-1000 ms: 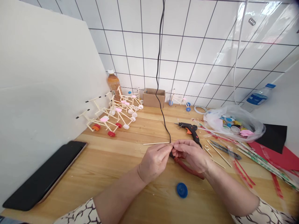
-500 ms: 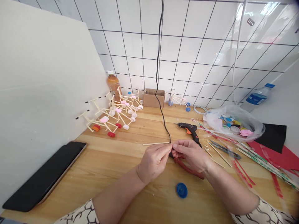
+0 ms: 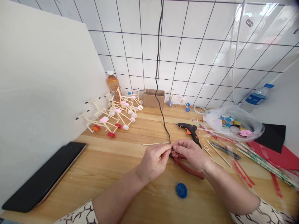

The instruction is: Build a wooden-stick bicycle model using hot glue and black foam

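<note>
My left hand (image 3: 153,162) and my right hand (image 3: 192,155) meet fingertip to fingertip near the middle of the wooden table. Both are closed in a pinch, and what lies between the fingertips is too small and hidden to name. Beneath my right hand lie red-handled pliers (image 3: 190,171), partly covered by it. A blue bottle cap (image 3: 181,190) rests on the wood below my hands. Just beyond my fingers are a thin wooden stick (image 3: 155,144) and a black glue gun (image 3: 192,130) with an orange trigger.
Stick models with cap wheels (image 3: 105,119) stand at the left, behind a black phone (image 3: 44,175). A small cardboard box (image 3: 153,101) is at the wall. On the right are a plastic bag of caps (image 3: 233,124), scissors (image 3: 225,150), sticks and red sheets (image 3: 286,157).
</note>
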The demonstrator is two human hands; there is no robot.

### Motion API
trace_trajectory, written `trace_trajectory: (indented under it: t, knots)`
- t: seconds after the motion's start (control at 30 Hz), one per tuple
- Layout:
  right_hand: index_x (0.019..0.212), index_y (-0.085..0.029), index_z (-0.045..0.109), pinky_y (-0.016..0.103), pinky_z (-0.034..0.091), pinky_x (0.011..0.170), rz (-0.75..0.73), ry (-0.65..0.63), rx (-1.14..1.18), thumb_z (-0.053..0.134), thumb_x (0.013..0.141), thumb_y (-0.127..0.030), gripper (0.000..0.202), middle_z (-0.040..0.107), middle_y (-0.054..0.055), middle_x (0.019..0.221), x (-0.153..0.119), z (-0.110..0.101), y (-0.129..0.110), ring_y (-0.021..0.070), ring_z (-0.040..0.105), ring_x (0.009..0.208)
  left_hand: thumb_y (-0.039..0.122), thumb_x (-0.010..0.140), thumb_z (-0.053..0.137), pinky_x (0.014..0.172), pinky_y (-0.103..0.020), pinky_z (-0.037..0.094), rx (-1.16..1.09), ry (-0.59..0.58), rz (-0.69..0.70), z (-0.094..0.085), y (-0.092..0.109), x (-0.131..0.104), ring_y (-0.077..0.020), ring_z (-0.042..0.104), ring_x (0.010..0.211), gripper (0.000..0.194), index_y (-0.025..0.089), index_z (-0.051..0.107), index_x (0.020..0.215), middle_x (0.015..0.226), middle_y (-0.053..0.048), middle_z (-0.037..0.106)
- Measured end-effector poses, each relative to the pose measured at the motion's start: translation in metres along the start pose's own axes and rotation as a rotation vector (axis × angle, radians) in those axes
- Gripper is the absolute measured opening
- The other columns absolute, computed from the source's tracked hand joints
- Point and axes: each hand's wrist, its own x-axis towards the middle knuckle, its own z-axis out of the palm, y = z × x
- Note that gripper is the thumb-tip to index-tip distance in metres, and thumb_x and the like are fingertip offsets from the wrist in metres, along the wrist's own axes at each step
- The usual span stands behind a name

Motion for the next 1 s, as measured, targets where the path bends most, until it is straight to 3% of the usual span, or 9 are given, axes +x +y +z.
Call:
trace_trajectory:
  t: [0.2,0.43,0.7,1.0]
  knots:
    - [0.063,-0.014,0.063,0.023,0.036,0.055,-0.008,0.001,-0.040,0.069,0.063,-0.040,0.026,0.059,0.000,0.059,-0.0028,0.0030,-0.0041,0.0082,0.049,0.055,0.020,0.082,0.049,0.057,-0.019,0.048,-0.233,-0.070,-0.292,-0.0039,0.0082,0.0064,-0.0121,0.061,0.061,0.021,0.013,0.067,0.075,0.070,-0.004,0.068]
    - [0.064,-0.013,0.066,0.023,0.036,0.057,-0.011,-0.021,-0.018,0.070,0.063,-0.038,0.025,0.060,0.000,0.059,-0.0031,0.0034,-0.0051,0.0079,0.050,0.056,0.016,0.077,0.054,0.058,-0.019,0.048,-0.335,-0.036,-0.399,-0.0037,0.0098,0.0081,-0.0118,0.062,0.061,0.014,0.013,0.067,0.072,0.068,-0.003,0.069]
    - [0.068,-0.013,0.067,0.022,0.036,0.058,0.028,-0.061,0.057,0.070,0.066,-0.034,0.021,0.063,0.001,0.062,0.0002,-0.0025,-0.0002,0.0075,0.052,0.057,0.015,0.077,0.054,0.060,-0.020,0.049,-0.322,-0.022,-0.362,-0.0034,0.0077,0.0064,-0.0123,0.062,0.062,0.013,0.013,0.067,0.074,0.069,-0.004,0.068]
    - [0.065,-0.013,0.067,0.022,0.037,0.058,0.038,-0.055,0.097,0.070,0.066,-0.035,0.022,0.064,0.002,0.062,0.0006,-0.0028,0.0000,0.0075,0.053,0.057,0.014,0.081,0.050,0.059,-0.020,0.048,-0.166,-0.017,-0.154,-0.0026,0.0044,0.0025,-0.0112,0.060,0.062,0.016,0.013,0.066,0.081,0.070,-0.005,0.067]
